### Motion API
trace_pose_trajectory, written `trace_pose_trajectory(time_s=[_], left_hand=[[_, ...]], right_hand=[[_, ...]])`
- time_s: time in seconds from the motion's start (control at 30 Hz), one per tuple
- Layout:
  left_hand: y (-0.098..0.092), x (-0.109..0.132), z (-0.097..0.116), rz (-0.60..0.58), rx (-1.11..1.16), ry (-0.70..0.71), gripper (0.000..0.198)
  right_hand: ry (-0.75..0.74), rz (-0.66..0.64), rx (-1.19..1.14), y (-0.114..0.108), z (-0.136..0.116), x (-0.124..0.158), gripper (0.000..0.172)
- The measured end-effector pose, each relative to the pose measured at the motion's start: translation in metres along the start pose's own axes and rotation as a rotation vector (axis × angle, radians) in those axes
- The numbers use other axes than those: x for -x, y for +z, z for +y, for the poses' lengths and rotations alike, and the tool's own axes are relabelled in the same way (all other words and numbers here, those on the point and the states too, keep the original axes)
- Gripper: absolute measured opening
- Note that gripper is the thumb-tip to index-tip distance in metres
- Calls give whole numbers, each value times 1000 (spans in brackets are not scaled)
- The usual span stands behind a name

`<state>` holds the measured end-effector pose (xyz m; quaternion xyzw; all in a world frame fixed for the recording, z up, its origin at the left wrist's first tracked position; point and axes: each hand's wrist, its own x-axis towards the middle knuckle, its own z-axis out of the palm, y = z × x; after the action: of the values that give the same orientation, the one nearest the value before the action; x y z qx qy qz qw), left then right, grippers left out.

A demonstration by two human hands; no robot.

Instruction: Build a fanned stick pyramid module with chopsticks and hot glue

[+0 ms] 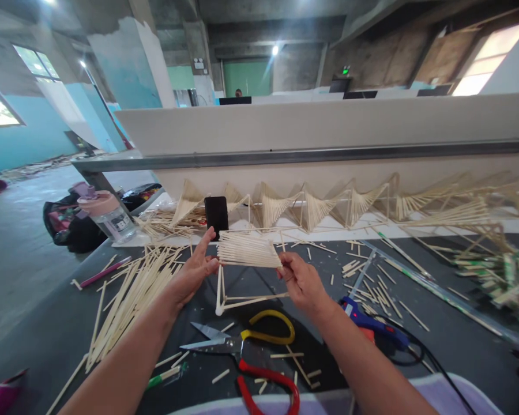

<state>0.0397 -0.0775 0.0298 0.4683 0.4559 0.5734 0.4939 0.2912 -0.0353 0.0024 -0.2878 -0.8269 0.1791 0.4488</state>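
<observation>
A small frame of thin wooden sticks (248,249) stands between my hands, its upper side covered by a row of sticks laid side by side. My right hand (300,279) pinches the right end of that row, thumb and fingers closed on it. At the left edge of the row, my left hand (199,268) has its fingers stretched out and apart, with fingertips touching or very near the edge. Scissors (237,346) with one yellow and one red handle lie opened on the dark table below the frame. To the right rests a blue glue gun (374,325).
Loose sticks (134,294) lie at the left, with cut pieces (383,294) scattered right. A row of stick structures (320,207) lines the back beside a phone (216,214). A bottle (106,213) stands at the left edge. A clear ruler-like strip (450,294) lies right.
</observation>
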Motion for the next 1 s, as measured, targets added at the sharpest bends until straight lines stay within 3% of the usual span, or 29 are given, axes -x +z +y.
trace_pose_trajectory(time_s=[0.17, 0.3, 0.6, 1.0], left_hand=[[-12, -2, 1, -158, 30, -4, 88], [-18, -3, -5, -197, 24, -20, 91], [-21, -7, -13, -112, -41, -52, 83], [-6, -5, -13, -41, -26, -116, 70]], right_hand=[[0, -44, -23, 2, -4, 0, 10], [1, -52, -31, 4, -4, 1, 11], [24, -13, -21, 9, 4, 0, 14], [137, 19, -22, 13, 11, -1, 15]])
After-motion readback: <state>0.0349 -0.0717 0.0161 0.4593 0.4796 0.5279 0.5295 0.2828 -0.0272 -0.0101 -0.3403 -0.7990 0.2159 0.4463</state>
